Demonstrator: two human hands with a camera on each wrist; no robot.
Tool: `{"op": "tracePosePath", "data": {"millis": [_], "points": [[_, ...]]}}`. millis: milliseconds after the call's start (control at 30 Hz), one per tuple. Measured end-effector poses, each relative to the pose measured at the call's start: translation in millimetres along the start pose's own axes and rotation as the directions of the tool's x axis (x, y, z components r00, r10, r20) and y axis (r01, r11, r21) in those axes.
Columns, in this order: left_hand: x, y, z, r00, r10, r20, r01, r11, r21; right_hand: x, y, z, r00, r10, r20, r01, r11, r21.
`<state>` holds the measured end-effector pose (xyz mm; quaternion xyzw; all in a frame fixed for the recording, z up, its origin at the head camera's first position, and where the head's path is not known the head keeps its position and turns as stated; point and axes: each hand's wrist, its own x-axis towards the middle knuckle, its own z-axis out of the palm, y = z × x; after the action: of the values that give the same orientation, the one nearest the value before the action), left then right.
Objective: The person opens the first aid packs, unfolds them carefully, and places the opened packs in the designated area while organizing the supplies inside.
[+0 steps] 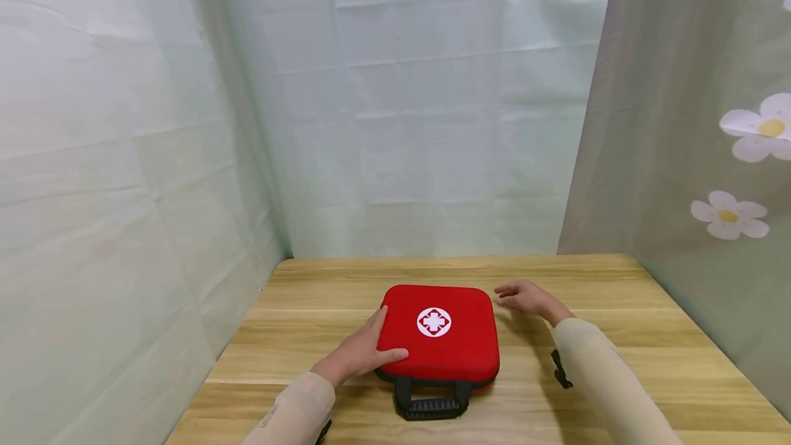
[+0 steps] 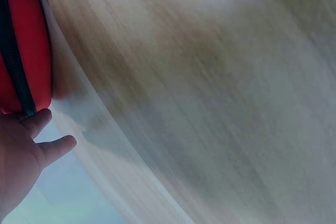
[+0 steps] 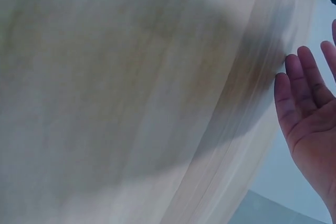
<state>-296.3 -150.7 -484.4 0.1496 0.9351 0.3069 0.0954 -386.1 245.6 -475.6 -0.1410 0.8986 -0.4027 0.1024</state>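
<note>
A red first-aid case (image 1: pixel 463 335) with a white cross emblem lies flat on the wooden table, its black handle (image 1: pixel 432 406) toward me. My left hand (image 1: pixel 358 352) rests against the case's left side, thumb laid over the top near the front corner, other fingers stretched along the edge. In the left wrist view, two fingertips of that hand (image 2: pixel 23 156) are by the case's black zipper (image 2: pixel 18 72). My right hand (image 1: pixel 526 297) hovers just off the far right corner of the case, holding nothing. The right wrist view shows its palm with extended fingers (image 3: pixel 286 95).
The wood-grain table (image 1: pixel 296 314) reaches back to a pale hanging sheet (image 1: pixel 426 122). Another pale sheet (image 1: pixel 111 191) hangs on the left. On the right is a grey curtain (image 1: pixel 655 156) with white flowers.
</note>
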Motion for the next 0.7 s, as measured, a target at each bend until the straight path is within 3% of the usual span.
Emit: {"op": "tracePosePath", "data": {"millis": [500,700], "points": [[-3.0,0.1,1.1,1.0,-0.015,0.009,0.016,1.0,-0.022,18.1,2.1,6.3,0.996,-0.038,0.083,0.038,0.999,0.008],[-3.8,0.4,2.4,1.0,-0.012,0.011,0.012,0.999,-0.034,19.8,-0.7,7.8,0.992,-0.014,0.127,0.013,1.0,0.009]]}}
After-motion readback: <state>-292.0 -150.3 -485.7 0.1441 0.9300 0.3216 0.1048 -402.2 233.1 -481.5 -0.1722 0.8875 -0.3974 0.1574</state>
